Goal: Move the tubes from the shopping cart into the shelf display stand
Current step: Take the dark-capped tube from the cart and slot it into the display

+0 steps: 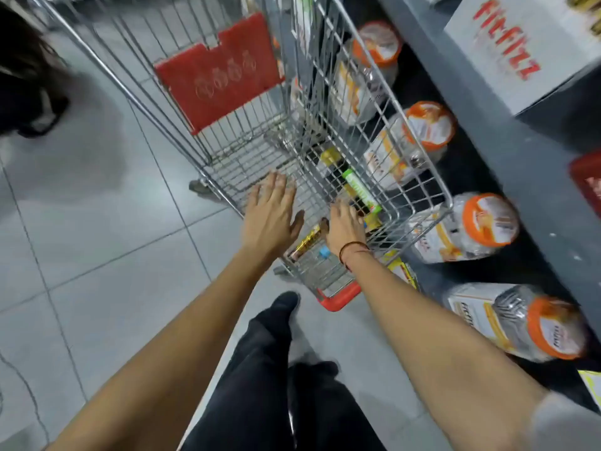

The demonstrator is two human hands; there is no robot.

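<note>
A wire shopping cart (406,177) stands in front of me beside a grey shelf unit. On its floor lie several tubes: a green-and-white one (361,190), a yellow-and-black one (336,164) under it and a gold one (307,244) near the front. My left hand (271,213) hovers over the cart floor, fingers spread, holding nothing. My right hand (343,227) reaches down onto the tubes by the green one; its fingertips are hidden, so any grip is unclear.
The grey shelf (507,151) on the right holds several clear jars with orange lids (487,219) and a white box (520,50). A red flap (221,76) hangs in the cart. A person's dark hair (22,73) shows at the left. Grey tiled floor lies all round.
</note>
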